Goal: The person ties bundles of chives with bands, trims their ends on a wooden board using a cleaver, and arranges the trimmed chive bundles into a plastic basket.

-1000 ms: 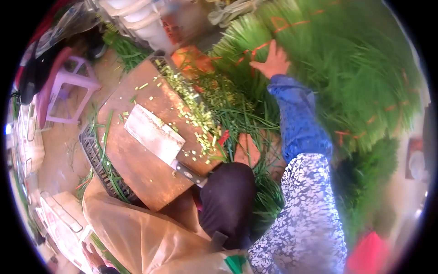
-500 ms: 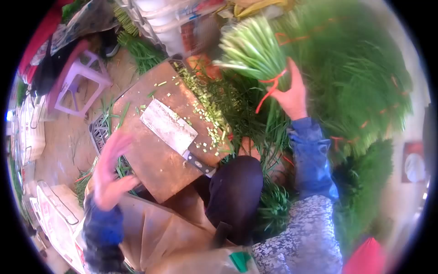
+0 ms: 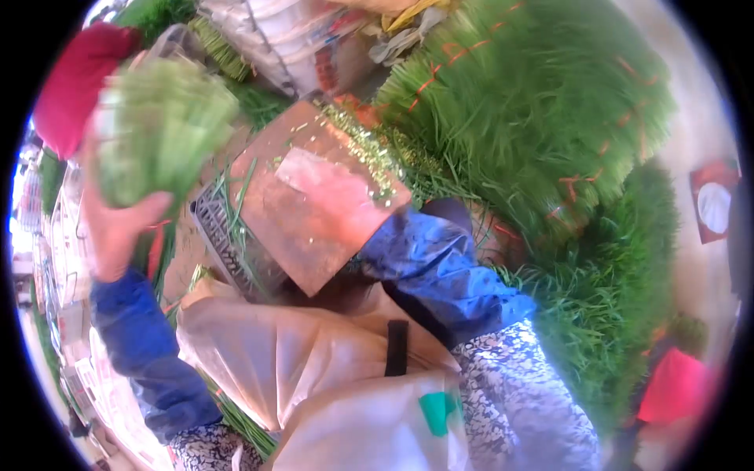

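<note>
From here I see a big heap of green bundles (image 3: 534, 118) spread beyond the right arm. Beside it sits the brown board (image 3: 275, 228), chopped pieces (image 3: 363, 149) strewn along one edge. Left of the board, the left hand (image 3: 122, 224) grasps a blurred green bundle (image 3: 165, 125), raised. The right hand (image 3: 349, 204) is over the cleaver (image 3: 298, 167) lying on the board; its grip I can't tell.

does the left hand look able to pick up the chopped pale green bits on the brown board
Probably not: the left hand grips a thick green stalk bundle, though the chopped bits lie mostly uncovered.
</note>
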Available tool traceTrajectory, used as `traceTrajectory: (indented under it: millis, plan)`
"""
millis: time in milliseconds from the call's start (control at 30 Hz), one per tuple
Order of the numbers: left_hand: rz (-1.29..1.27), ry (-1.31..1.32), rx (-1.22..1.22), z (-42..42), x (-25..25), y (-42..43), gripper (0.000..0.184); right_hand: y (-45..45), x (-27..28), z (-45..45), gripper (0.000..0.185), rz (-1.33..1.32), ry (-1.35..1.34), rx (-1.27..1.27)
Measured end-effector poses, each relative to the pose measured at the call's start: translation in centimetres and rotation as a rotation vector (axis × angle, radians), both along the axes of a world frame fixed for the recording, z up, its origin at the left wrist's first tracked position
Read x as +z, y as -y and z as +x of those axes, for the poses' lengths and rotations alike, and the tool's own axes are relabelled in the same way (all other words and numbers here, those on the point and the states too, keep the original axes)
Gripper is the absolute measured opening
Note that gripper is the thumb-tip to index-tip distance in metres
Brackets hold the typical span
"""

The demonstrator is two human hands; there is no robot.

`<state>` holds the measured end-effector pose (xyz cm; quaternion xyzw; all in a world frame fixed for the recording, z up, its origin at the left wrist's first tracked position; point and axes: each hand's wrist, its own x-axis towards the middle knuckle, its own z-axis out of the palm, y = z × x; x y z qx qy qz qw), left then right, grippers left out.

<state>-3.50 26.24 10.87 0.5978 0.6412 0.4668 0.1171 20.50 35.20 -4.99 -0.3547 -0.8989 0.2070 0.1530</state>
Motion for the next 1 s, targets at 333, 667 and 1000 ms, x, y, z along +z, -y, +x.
traceTrajectory:
  millis: [333,667,1000]
  plan:
    - [-0.513,-0.459,-0.009,1.3,-22.9,0.2,0.118,-0.2,-11.2,2.5,0.044,0.014,0.234,-0.102]
    - [-0.606,-0.673,0.170,6.6,-19.6,-3.8,0.113,-3.7,-4.4,1.2,0.035,-0.288,-0.174,-0.483]
    - [-0.533,-0.547,0.061,3.9,-24.6,-6.0,0.126,-0.5,-1.5,4.5,0.026,-0.459,-0.401,-0.450]
